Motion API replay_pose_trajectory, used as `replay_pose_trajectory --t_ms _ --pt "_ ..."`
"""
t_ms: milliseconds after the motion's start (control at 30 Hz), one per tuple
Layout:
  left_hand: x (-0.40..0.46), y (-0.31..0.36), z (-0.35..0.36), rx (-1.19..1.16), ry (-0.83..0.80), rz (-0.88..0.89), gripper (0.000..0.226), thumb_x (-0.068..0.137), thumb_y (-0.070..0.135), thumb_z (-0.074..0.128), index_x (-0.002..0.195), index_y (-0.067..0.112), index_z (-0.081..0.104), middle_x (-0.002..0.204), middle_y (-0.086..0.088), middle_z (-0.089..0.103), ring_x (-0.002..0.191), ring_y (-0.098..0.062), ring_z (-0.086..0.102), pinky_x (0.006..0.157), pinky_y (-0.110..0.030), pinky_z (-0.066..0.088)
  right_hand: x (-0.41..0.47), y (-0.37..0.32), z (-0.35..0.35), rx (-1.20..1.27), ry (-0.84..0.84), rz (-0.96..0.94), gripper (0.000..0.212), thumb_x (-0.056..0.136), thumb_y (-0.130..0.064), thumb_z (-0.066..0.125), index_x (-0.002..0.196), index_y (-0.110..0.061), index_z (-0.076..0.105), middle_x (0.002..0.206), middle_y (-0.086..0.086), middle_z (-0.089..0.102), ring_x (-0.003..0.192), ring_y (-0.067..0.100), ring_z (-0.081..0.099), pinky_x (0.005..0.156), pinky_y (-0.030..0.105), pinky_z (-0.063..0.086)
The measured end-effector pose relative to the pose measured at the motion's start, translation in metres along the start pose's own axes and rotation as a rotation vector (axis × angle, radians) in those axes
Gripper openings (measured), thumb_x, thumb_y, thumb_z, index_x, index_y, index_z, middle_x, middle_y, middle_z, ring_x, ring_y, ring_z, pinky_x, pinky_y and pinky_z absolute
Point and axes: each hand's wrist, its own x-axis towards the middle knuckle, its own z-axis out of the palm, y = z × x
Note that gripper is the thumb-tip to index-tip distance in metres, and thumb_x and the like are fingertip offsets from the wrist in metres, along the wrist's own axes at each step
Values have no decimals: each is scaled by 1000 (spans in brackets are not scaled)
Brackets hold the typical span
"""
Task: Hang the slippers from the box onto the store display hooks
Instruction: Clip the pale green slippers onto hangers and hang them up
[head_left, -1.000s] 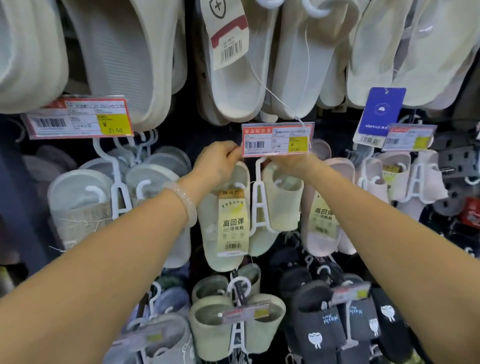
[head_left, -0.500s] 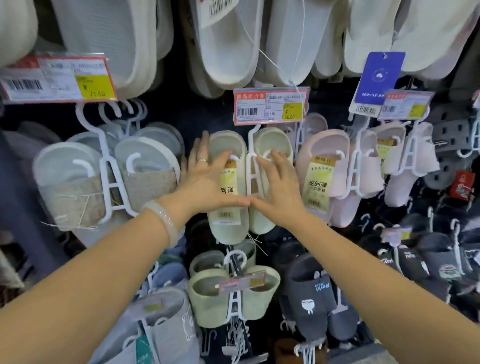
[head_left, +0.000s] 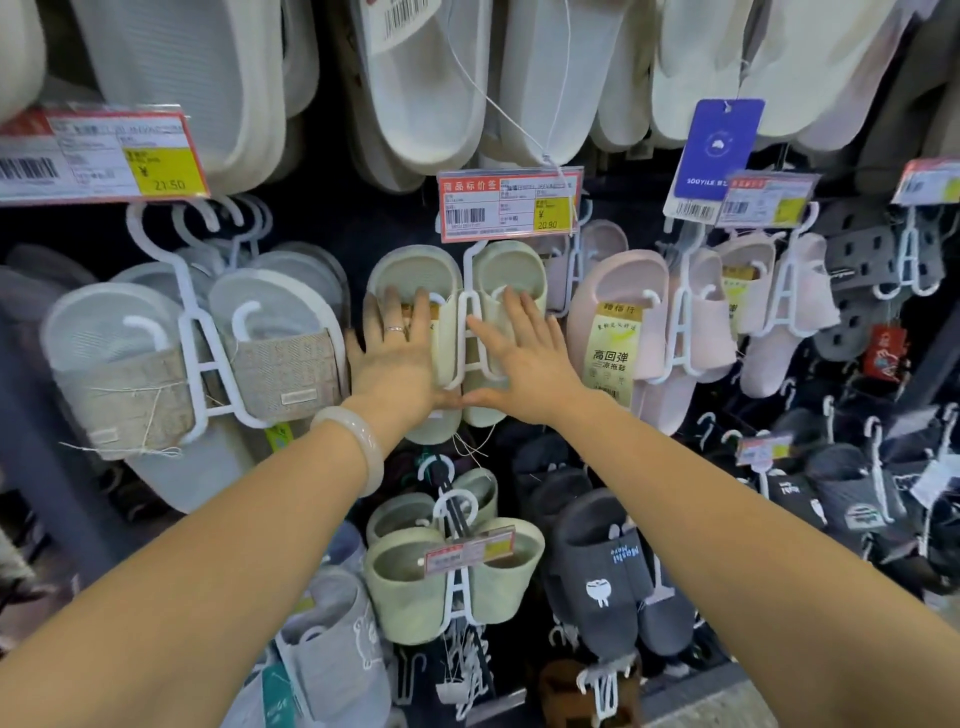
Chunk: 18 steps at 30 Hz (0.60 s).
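A pair of pale green slippers (head_left: 506, 270) hangs on a white plastic hanger (head_left: 470, 332) from a display hook under a red and yellow price tag (head_left: 508, 204). My left hand (head_left: 397, 358) lies flat on the left slipper with straight fingers. On the right slipper my right hand (head_left: 519, 353) presses flat in the same way. The thumbs nearly meet below the hanger. The hook itself is hidden behind the price tag. No box is in view.
Grey woven slippers (head_left: 156, 374) hang to the left, pink slippers (head_left: 639, 322) to the right. Another green pair (head_left: 452, 577) and dark grey slippers (head_left: 608, 577) hang below. White slippers (head_left: 431, 78) fill the row above.
My hands left the top of the hanger near the hook and came down flat onto the two green slippers. The pair now hangs on its own from the hook.
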Motion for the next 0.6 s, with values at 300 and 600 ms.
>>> replay_pose_trajectory --t_ms 300,600 --pt "-17 10 10 53 1 -13 122 64 73 58 145 25 -18 154 -18 -14 143 -35 -8 112 -57 4 -10 3 -1 -39 -178 26 87 80 -63 53 148 -33 7 155 5 -24 142 28 -21 114 52 -7" --pt "-29 21 5 73 -304 85 95 81 44 64 148 29 -2 152 -14 -29 142 -32 -20 114 -55 6 -13 8 5 -4 -354 114 86 82 -63 50 148 -27 9 158 -2 -8 144 28 -16 114 53 -2"
